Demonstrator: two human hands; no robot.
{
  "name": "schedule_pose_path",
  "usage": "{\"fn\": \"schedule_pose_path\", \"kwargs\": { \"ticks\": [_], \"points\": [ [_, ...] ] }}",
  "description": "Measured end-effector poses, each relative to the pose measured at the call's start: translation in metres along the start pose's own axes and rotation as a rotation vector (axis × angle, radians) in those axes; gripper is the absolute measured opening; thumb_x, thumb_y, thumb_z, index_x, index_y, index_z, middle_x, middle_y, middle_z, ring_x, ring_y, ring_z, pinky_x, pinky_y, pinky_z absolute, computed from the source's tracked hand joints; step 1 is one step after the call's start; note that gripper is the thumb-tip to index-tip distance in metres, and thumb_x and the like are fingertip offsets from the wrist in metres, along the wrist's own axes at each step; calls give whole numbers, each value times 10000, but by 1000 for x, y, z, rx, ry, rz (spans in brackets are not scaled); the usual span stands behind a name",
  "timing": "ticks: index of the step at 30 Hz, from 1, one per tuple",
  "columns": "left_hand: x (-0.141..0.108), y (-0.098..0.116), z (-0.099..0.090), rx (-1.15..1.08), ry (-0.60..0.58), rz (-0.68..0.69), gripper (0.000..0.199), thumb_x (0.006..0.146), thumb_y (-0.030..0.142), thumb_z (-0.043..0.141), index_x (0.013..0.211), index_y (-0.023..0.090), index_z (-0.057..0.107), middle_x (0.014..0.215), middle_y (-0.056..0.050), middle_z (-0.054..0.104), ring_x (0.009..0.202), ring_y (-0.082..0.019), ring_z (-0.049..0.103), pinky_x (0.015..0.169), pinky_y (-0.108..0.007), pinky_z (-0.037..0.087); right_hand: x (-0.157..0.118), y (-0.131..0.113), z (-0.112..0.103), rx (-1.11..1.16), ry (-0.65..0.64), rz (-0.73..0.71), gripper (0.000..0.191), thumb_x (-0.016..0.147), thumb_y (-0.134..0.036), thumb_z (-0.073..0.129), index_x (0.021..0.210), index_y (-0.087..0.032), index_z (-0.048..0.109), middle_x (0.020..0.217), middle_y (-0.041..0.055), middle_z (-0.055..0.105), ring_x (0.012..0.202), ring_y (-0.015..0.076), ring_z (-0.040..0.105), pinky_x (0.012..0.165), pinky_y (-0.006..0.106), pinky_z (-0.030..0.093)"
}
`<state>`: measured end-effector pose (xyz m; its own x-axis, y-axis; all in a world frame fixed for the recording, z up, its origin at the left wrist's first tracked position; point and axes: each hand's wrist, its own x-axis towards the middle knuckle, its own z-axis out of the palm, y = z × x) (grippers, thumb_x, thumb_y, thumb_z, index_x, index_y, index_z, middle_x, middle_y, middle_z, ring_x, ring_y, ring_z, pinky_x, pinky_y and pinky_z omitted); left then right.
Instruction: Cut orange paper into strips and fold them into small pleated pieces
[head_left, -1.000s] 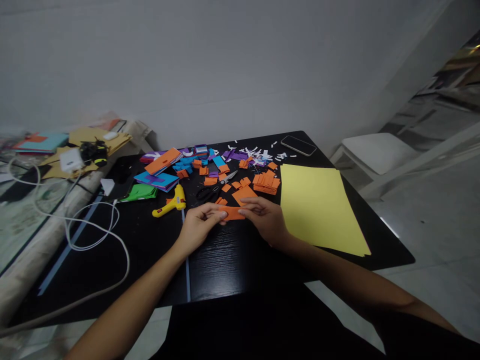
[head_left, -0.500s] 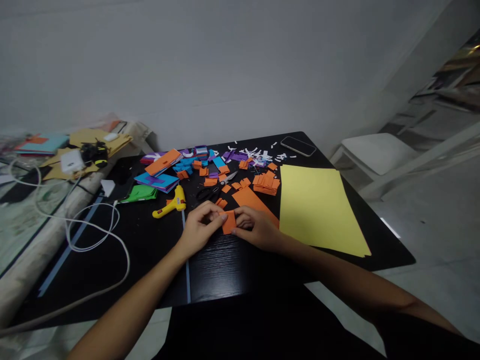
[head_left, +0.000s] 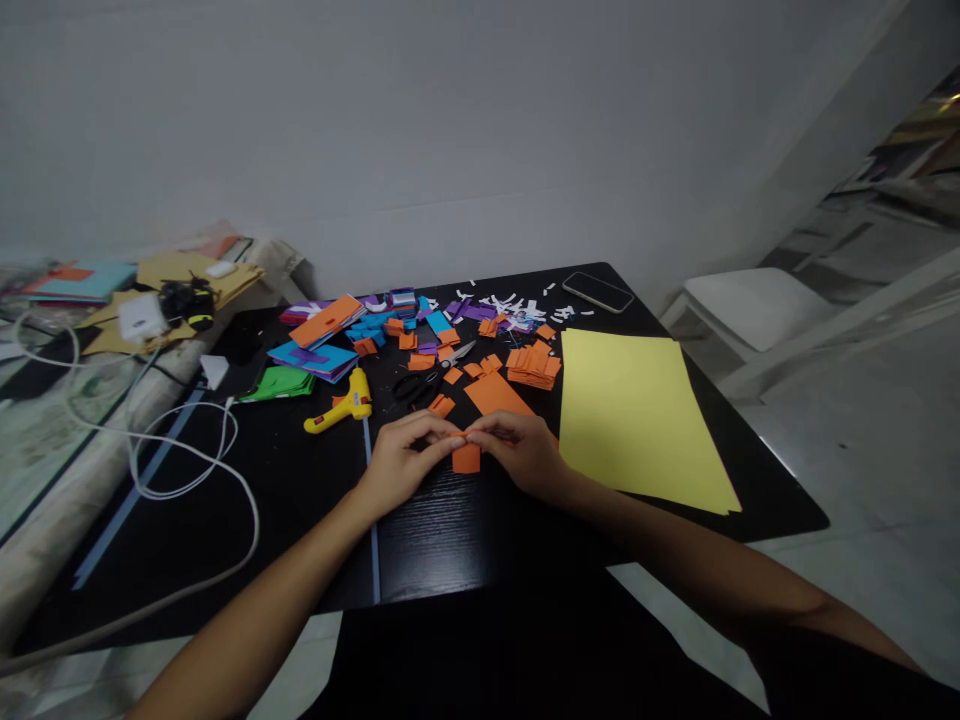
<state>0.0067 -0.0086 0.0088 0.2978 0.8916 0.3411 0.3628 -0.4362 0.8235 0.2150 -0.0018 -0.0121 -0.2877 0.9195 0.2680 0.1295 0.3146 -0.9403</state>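
A small orange piece of paper (head_left: 466, 459) is pinched along its upper edge, between the thumbs and fingers of both hands. My left hand (head_left: 403, 452) grips its left corner and my right hand (head_left: 523, 450) its right corner, with the thumbs almost meeting. The lower part of the piece hangs toward me above the black table (head_left: 442, 540). Just beyond the hands lie a larger orange strip (head_left: 499, 396), partly covered by my right hand, and black-handled scissors (head_left: 427, 380). Several folded orange pieces (head_left: 532, 366) are stacked farther back.
Left of my hands lies a yellow glue gun (head_left: 346, 403); a white cable (head_left: 247, 500) loops across the table's left side. Yellow sheets (head_left: 637, 420) cover the right. Paper scraps (head_left: 517, 312) and a phone (head_left: 598, 291) lie at the back. A white chair (head_left: 750, 305) stands beyond the right edge.
Both hands have closed in on the orange piece's top edge, thumbs now nearly together. The piece has shifted slightly right and is gripped at its top rather than its sides.
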Motion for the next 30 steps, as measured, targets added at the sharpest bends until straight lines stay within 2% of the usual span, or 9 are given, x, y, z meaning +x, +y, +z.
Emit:
{"fn": "schedule_pose_path", "kwargs": {
  "ticks": [7,12,20,30],
  "points": [
    [0,2,3,-45,28,-54,160,891,350,752,874,193,775,815,-43,744,726,-163,666,635,-255,507,-1,-1,1,-1,30,-5,133,909,-361,711,884,-253,785,862,19,806,774,194,753,734,314,586],
    [-3,2,7,24,42,-23,185,942,349,691,905,185,768,849,-51,761,765,-169,686,684,-263,514,-1,0,2,-7,54,-10,88,900,-310,722,883,-248,782,860,15,809,769,192,754,722,309,583],
    [-5,2,7,50,59,23,143,947,318,697,928,200,776,885,-53,780,809,-183,716,718,-277,534,-1,0,3,48,48,10,106,897,-337,717,879,-246,768,858,14,805,785,194,758,735,314,594],
    [-4,3,8,47,49,29,147,949,321,688,918,200,766,874,-52,769,798,-184,705,717,-287,539,-1,-4,2,1,35,-16,138,914,-375,682,891,-259,754,870,21,793,791,201,748,732,325,592]
  ]
}}
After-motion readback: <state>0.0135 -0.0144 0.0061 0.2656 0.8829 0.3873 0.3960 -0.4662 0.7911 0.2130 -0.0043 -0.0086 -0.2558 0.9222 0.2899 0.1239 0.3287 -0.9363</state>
